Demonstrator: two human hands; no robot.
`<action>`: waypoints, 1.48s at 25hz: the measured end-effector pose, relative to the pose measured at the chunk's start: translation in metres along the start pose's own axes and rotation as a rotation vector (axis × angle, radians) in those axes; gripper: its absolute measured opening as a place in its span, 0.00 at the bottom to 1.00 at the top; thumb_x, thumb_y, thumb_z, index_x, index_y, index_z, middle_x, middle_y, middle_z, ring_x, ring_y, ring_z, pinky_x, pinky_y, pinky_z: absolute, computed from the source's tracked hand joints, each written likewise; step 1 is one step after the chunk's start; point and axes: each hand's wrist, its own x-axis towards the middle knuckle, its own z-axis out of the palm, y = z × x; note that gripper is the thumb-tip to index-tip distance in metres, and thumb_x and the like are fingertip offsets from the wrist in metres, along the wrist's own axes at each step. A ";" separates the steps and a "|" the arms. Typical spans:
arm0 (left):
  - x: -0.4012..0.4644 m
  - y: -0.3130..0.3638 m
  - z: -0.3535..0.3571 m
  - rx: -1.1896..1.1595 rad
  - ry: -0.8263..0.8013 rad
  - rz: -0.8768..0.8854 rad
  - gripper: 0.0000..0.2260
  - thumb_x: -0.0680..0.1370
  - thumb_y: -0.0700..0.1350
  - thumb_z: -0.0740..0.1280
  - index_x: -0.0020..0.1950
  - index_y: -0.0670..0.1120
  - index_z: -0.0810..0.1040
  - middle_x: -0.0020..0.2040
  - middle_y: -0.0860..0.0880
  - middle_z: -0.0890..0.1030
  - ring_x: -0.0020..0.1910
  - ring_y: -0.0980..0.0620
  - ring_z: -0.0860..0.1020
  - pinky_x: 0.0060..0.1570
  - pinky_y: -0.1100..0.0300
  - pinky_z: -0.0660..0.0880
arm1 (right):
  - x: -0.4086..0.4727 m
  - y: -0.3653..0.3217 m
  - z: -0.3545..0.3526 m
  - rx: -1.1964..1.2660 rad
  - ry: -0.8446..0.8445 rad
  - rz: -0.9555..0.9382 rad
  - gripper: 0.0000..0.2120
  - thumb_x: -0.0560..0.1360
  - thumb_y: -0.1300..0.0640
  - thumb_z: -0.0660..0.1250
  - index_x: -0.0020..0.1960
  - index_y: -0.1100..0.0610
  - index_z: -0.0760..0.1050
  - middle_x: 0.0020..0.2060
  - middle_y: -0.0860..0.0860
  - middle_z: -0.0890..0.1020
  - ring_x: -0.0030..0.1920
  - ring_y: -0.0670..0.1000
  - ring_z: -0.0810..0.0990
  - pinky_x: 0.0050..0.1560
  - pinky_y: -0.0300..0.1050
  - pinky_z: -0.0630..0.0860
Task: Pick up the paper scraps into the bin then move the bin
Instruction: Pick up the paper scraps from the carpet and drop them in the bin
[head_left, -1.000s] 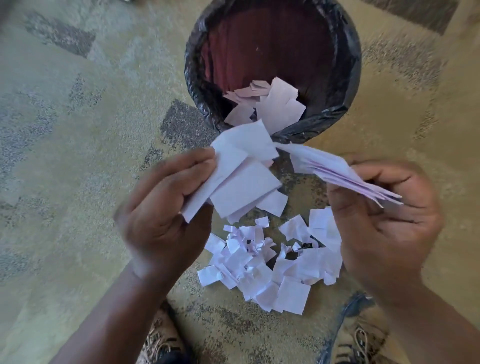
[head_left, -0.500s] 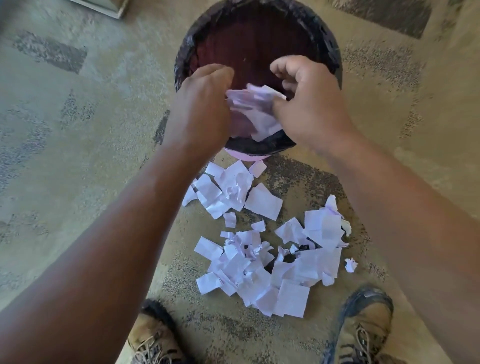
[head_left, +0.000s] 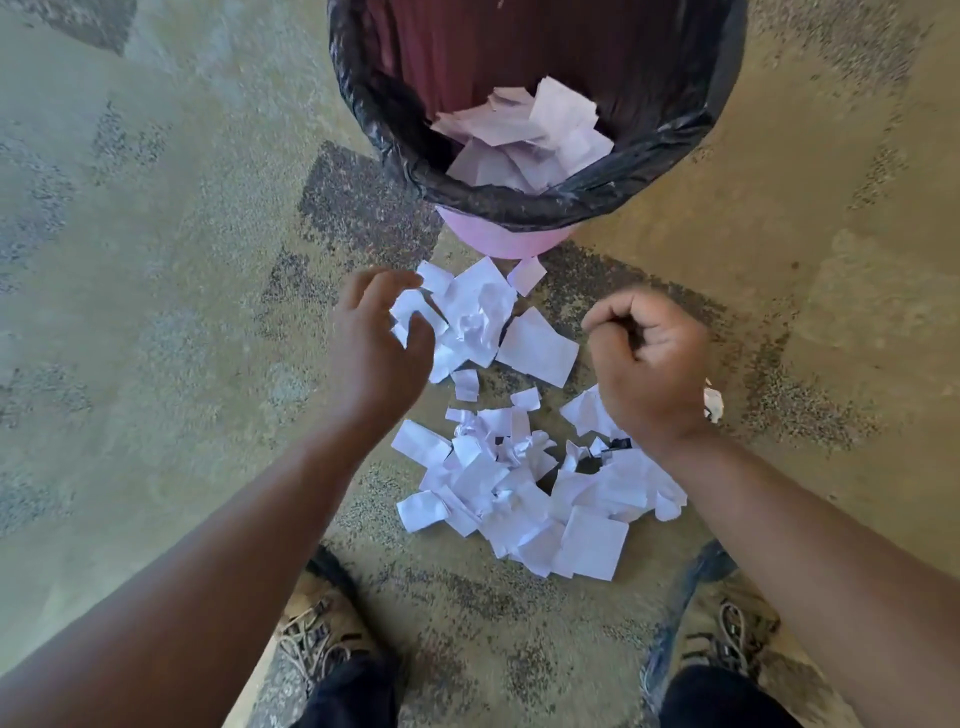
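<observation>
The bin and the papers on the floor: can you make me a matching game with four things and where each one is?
Things:
1. bin liner
2. paper scraps in the bin
3. left hand
4. right hand

Places or states:
A. loosely curled, over the scraps on the right
B. black, folded over the rim of the pink bin
C. fingers reaching into the small pile on the floor nearest the bin
D. lying inside, against the near wall

Pairs: 1-B, 2-D, 3-C, 4-A

Left hand (head_left: 376, 338) half-open, right hand (head_left: 649, 358) loosely curled.
</observation>
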 end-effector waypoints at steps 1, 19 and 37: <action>-0.003 -0.023 0.008 0.106 -0.124 -0.107 0.19 0.74 0.40 0.68 0.66 0.43 0.77 0.65 0.44 0.75 0.62 0.42 0.75 0.60 0.42 0.76 | -0.003 0.022 0.007 -0.086 -0.096 0.103 0.09 0.73 0.68 0.63 0.46 0.61 0.81 0.37 0.50 0.81 0.36 0.53 0.77 0.37 0.51 0.76; 0.043 -0.073 0.057 0.539 -0.833 -0.255 0.57 0.65 0.66 0.78 0.83 0.60 0.45 0.84 0.50 0.37 0.80 0.31 0.37 0.72 0.26 0.54 | 0.050 0.085 0.116 -0.520 -0.833 0.325 0.39 0.74 0.45 0.73 0.79 0.52 0.61 0.78 0.52 0.64 0.78 0.60 0.58 0.75 0.51 0.60; -0.040 -0.064 0.043 0.120 -0.341 -0.482 0.11 0.78 0.40 0.71 0.61 0.47 0.81 0.46 0.47 0.82 0.43 0.48 0.81 0.39 0.62 0.73 | -0.030 0.093 0.090 -0.188 -0.446 0.594 0.10 0.77 0.60 0.71 0.56 0.53 0.75 0.44 0.48 0.79 0.48 0.52 0.78 0.45 0.44 0.71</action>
